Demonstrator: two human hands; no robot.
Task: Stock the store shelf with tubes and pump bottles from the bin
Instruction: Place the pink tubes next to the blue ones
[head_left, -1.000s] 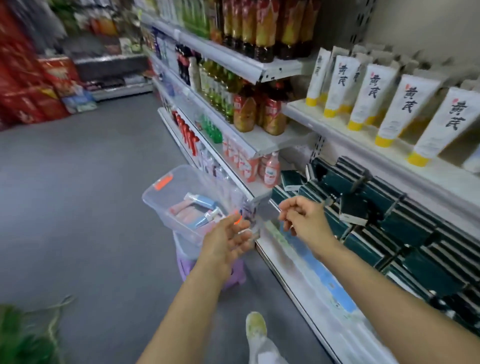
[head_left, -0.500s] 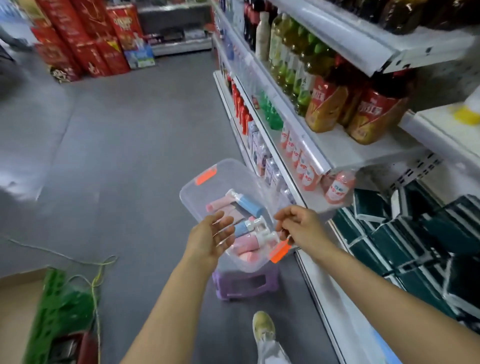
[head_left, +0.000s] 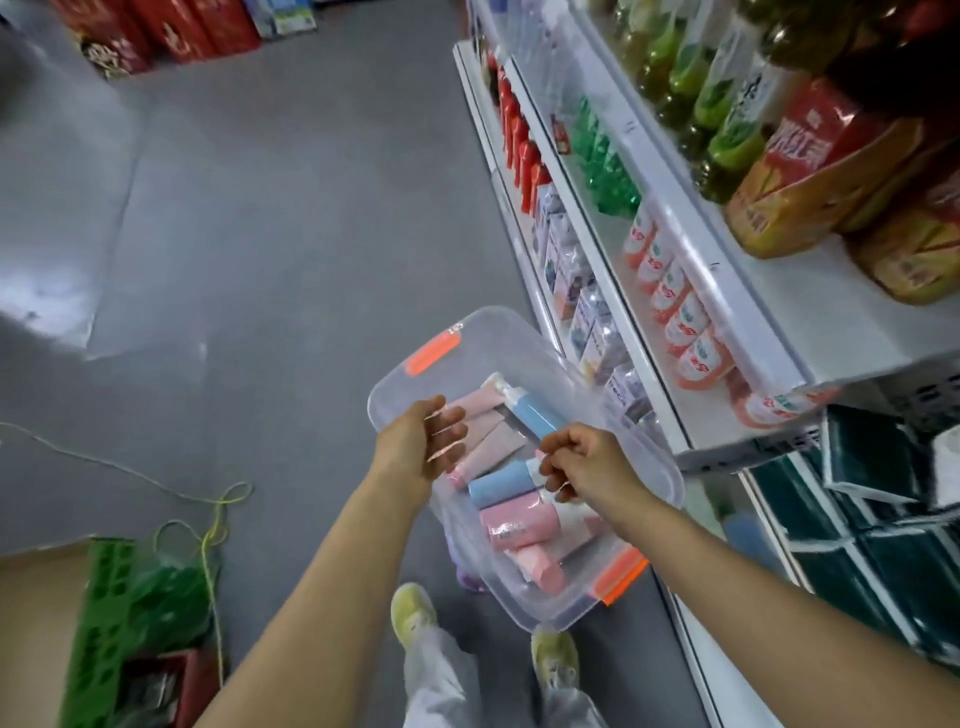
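Head view: left hand (head_left: 423, 441) spread, right hand (head_left: 587, 462) curled, over clear bin (head_left: 524, 338).

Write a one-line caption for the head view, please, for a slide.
Both hands, left and right, reach over a clear bin of pink and blue tubes and pump bottles beside the shelf.

Clear bin (head_left: 524, 332), orange latches (head_left: 432, 354); pink, blue tubes (head_left: 519, 525).

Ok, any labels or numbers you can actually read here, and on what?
None can be read for sure.
Clear bin: small white mark by the far orange latch, too blurred.
Big red-and-yellow bottle: large white characters, blurred.
Small pink bottles, pink bottle in the bin: print too small.
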